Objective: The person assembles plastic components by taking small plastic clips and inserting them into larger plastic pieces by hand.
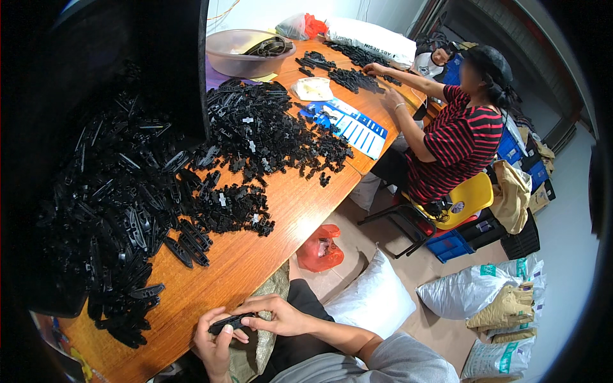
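A worker's left hand (pixel 213 346) and right hand (pixel 282 319) pinch one slender black plastic part (pixel 232 320), loose heaps (pixel 137 223) remaining at left, finished count unclear.

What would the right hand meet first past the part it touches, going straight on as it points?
Probably the left hand, which holds the same black part just ahead of the right hand; exact depth is unclear.

Left hand (pixel 214 343), right hand (pixel 281 317) hold black piece (pixel 225 324) near wooden table (pixel 290 207).
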A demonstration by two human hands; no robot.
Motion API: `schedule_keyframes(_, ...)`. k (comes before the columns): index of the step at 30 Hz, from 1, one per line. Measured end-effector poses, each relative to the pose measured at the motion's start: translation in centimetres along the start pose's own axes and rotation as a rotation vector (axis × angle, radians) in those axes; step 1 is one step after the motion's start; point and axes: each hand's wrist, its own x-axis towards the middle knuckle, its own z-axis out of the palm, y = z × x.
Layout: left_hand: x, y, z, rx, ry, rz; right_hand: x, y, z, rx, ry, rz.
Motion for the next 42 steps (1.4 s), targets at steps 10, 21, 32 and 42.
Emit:
schedule_keyframes(10,-0.3,0.0,0.0,-0.038,-0.028,-0.041,0.0,0.2,-0.3,-0.064,0.000,-0.077)
schedule_keyframes(21,-0.4,-0.7,-1.0,-0.010,-0.116,-0.024,-0.1,0.2,-0.2,-0.081,-0.001,-0.244)
schedule_keyframes(32,-0.5,-1.3,-1.5,0.670,0.131,0.293,-0.7,1.7,0.0,-0.452,-0.211,-0.148)
schedule_keyframes(42,7.2,3.0,-2.1,0.968,0.286,0.388,-0.2,1.6,0.7,-0.472,-0.117,-0.171)
